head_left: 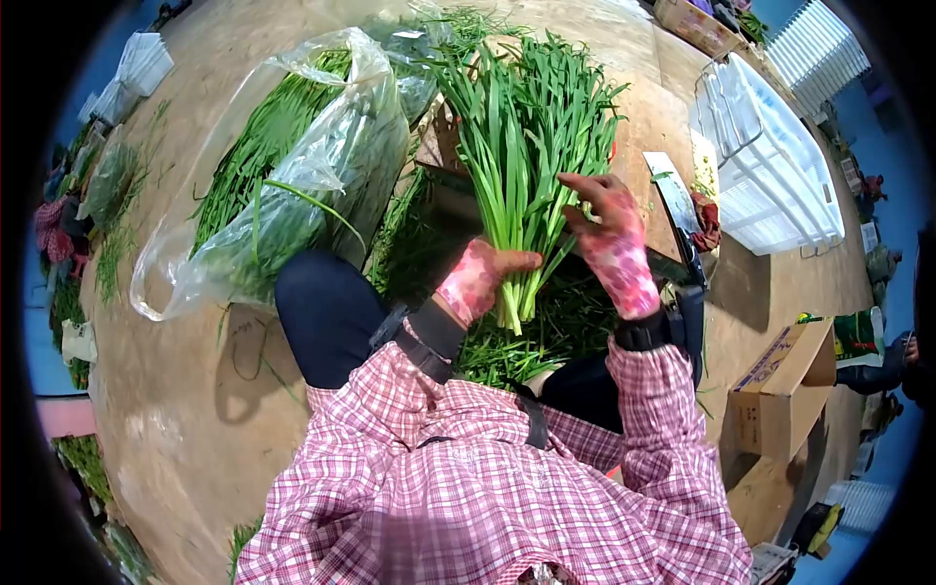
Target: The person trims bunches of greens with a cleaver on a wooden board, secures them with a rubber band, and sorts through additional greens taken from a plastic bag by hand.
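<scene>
A bunch of garlic chives (531, 146), pale at the stems and green at the leaves, lies across a wooden board in front of me. My left hand (483, 278), in a pink patterned fingerless glove, is closed around the lower stems with the thumb across them. The cut ends stick out below it, toward my lap. Beside the bunch's right side, my right hand (612, 239) is raised with its fingers apart, and I see nothing in it. Loose green leaves (546, 341) lie between my knees, under the stems.
At left is a clear plastic bag (336, 161) full of chives. A flat metal blade (673, 195) rests on the board's right side, near a white plastic crate (770, 161). Lower right stands an open cardboard box (780, 395). Other people (63, 229) sit farther off.
</scene>
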The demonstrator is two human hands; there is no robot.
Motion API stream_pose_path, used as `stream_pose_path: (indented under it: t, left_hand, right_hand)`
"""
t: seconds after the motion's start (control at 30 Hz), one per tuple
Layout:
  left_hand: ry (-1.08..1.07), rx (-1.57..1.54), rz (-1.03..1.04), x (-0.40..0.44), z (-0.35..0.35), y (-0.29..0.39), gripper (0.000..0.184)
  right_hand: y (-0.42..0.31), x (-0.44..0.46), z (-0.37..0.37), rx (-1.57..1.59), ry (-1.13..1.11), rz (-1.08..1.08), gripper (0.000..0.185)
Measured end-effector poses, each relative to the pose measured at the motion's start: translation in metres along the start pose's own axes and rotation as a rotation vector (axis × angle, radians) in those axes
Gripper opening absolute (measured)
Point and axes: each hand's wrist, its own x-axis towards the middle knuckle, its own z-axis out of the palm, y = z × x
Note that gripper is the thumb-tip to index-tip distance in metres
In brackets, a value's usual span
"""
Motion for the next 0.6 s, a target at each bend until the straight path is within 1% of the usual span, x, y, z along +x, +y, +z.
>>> stream_pose_path:
  t: [0.03, 0.07, 0.1, 0.17, 0.23, 0.27, 0.3, 0.37, 0.4, 0.43, 0.5, 0.53, 0.6]
  left_hand:
    - [0.011, 0.025, -0.006, 0.0, -0.002, -0.003, 0.029]
    - [0.023, 0.048, -0.008, 0.001, -0.004, -0.004, 0.029]
    - [0.038, 0.069, -0.01, 0.001, -0.006, -0.005, 0.028]
    - [0.013, 0.03, -0.044, -0.004, -0.006, -0.002, 0.026]
    - [-0.033, -0.031, -0.069, -0.01, -0.005, 0.001, 0.025]
    - [-0.038, -0.039, -0.066, -0.009, -0.005, -0.001, 0.024]
    - [-0.044, -0.057, -0.063, -0.006, -0.007, -0.004, 0.024]
    - [-0.056, -0.094, -0.057, -0.003, -0.005, -0.005, 0.025]
    - [-0.126, -0.146, -0.058, -0.007, -0.008, -0.004, 0.029]
    - [-0.135, -0.161, -0.117, -0.003, -0.013, -0.006, 0.031]
    - [-0.154, -0.446, -0.266, 0.0, -0.016, -0.012, 0.033]
    - [-0.147, -0.461, -0.266, 0.0, -0.014, -0.014, 0.034]
    - [-0.132, -0.489, -0.263, 0.0, -0.012, -0.015, 0.036]
  right_hand:
    - [0.0, 0.009, 0.003, -0.199, -0.012, -0.137, 0.026]
    - [0.007, 0.013, 0.008, -0.185, -0.121, -0.109, 0.022]
    - [0.008, 0.015, 0.012, -0.197, -0.075, -0.171, 0.015]
    - [0.016, 0.019, 0.019, -0.234, 0.056, -0.228, 0.015]
    - [0.021, 0.016, 0.023, -0.015, 0.063, -0.031, 0.015]
    - [0.009, 0.013, 0.022, 0.196, 0.028, 0.334, 0.016]
    - [0.021, 0.012, 0.025, 0.237, 0.073, 0.346, 0.016]
    - [0.013, 0.013, 0.016, 0.46, 0.022, 0.58, 0.015]
    - [0.02, 0.01, 0.016, 0.662, 0.042, 0.626, 0.011]
    - [0.013, 0.011, 0.009, 0.657, 0.001, 0.628, 0.01]
    - [0.015, 0.011, 0.004, 0.809, -0.015, 0.699, 0.01]
    - [0.015, 0.01, 0.003, 0.874, -0.014, 0.72, 0.011]
    - [0.022, 0.01, 0.004, 0.81, -0.008, 0.728, 0.011]
